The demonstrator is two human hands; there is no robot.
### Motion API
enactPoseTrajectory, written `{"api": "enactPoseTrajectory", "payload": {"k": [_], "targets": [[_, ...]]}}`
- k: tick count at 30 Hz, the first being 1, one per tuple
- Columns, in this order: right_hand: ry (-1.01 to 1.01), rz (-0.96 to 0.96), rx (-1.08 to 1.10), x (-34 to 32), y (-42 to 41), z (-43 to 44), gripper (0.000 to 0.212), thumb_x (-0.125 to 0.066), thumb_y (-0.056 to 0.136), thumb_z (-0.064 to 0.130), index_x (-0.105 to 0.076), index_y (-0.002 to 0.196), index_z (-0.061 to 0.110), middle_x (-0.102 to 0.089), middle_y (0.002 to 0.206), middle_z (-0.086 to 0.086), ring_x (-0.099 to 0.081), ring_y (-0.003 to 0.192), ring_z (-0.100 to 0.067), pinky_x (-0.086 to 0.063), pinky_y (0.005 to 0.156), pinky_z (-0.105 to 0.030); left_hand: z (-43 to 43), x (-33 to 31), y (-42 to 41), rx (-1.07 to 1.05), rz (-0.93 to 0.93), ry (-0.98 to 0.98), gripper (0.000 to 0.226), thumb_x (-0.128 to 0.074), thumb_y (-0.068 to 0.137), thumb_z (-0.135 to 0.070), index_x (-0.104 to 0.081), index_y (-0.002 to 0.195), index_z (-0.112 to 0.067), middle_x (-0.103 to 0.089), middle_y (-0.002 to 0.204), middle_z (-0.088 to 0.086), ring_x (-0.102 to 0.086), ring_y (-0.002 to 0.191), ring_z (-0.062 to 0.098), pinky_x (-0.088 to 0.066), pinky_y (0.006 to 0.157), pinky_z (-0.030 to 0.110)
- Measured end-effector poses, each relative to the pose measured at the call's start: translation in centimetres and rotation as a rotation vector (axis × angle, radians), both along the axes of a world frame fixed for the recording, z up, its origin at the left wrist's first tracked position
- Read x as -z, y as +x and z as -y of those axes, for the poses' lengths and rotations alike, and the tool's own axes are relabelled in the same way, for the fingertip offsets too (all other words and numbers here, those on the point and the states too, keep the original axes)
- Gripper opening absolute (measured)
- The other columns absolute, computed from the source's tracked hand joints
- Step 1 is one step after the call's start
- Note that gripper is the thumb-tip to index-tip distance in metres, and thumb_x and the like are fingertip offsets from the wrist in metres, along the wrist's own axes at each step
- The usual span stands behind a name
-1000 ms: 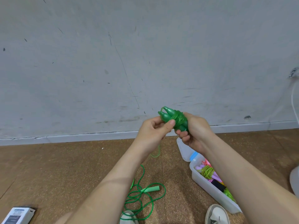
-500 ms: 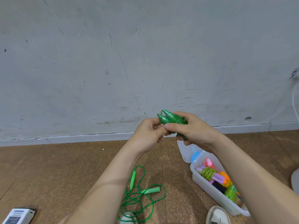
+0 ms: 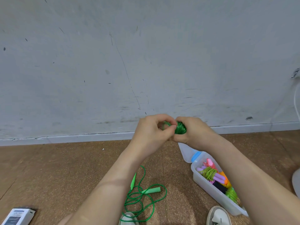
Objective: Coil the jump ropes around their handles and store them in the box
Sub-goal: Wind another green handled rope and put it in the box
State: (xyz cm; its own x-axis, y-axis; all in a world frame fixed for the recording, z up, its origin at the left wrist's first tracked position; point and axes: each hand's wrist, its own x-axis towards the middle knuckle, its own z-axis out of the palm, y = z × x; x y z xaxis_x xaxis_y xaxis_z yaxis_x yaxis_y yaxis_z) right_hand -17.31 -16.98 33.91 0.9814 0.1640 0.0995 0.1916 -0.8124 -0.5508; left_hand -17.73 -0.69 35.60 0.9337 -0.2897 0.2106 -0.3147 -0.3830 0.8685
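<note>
A dark green jump rope (image 3: 180, 128), already wound into a tight bundle around its handles, is being held at chest height in front of the grey wall (image 3: 146, 62), well above the floor (image 3: 48, 172). The right hand (image 3: 193, 130) is being kept clenched around the coil, while the left hand (image 3: 152, 132) is pinching what appears to be the last loop or the rope's free end between thumb and forefinger; the end itself is being hidden by the fingers, so how it is being secured cannot be told. For this step to be done well, tension is best being maintained by the right hand so that no turn is being allowed to slacken, and the free end is best being tucked under a neighbouring turn before the grip is being eased. The open clear box (image 3: 215, 194) is lying on the floor to the near right, below the right forearm, and is already being filled with several coiled ropes, so the bundle is probably best being laid into whatever gap remains. A second, lighter green rope (image 3: 142, 194) is lying loose and uncoiled on the floor near the centre, and is judged to be awaiting the same treatment.
</note>
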Motion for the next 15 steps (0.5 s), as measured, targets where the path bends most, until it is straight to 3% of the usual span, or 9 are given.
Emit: {"api": "enactPoseTrajectory", "payload": {"k": [3,5,7,12,15], "targets": [[-0.033,0.015,0.010,0.0,0.0,-0.1,0.025,-0.071,0.075,0.045,-0.058,0.081,0.024,-0.061,0.073,0.006,-0.056,0.073,-0.016,-0.041,0.061,-0.030,-0.4,-0.4,0.3,0.030,-0.116,-0.043,0.014,-0.080,0.067,-0.019,-0.073,0.078,-0.023,-0.069,0.067,0.004,-0.061,0.060,0.014,-0.052,0.065,0.034],[-0.042,0.004,0.013,-0.1,-0.1,-0.2,0.025,-0.070,0.076,0.045,-0.058,0.080,0.023,-0.062,0.073,0.005,-0.057,0.072,-0.016,-0.042,0.062,-0.032,-0.9,-0.5,0.5,0.019,-0.030,0.100,0.027,-0.083,0.070,-0.019,-0.074,0.095,-0.024,-0.070,0.074,-0.002,-0.061,0.064,0.004,-0.050,0.070,0.022],[-0.079,0.004,0.015,-0.1,-0.2,-0.3,0.025,-0.068,0.076,0.045,-0.059,0.079,0.022,-0.061,0.071,0.004,-0.056,0.071,-0.016,-0.042,0.062,-0.032,-1.2,-0.8,0.5,-0.015,0.140,0.341,0.029,-0.076,0.079,-0.029,-0.072,0.107,-0.025,-0.071,0.080,-0.004,-0.062,0.072,0.004,-0.048,0.073,0.021],[-0.141,0.035,0.007,-0.5,-0.4,-0.6,0.024,-0.066,0.073,0.043,-0.056,0.076,0.022,-0.057,0.066,0.002,-0.055,0.068,-0.019,-0.039,0.057,-0.034,-2.0,-1.3,0.6,-0.081,0.182,0.569,0.014,-0.065,0.083,-0.035,-0.074,0.085,-0.025,-0.069,0.070,-0.004,-0.061,0.070,0.011,-0.046,0.065,0.027],[-0.173,0.054,0.023,-0.4,-0.4,-0.8,0.024,-0.066,0.070,0.045,-0.054,0.075,0.024,-0.056,0.066,0.004,-0.055,0.069,-0.020,-0.039,0.055,-0.032,-1.9,-1.5,0.4,-0.079,0.051,0.447,0.011,-0.070,0.081,-0.028,-0.073,0.074,-0.020,-0.067,0.061,0.002,-0.059,0.058,0.016,-0.046,0.057,0.027]]}}
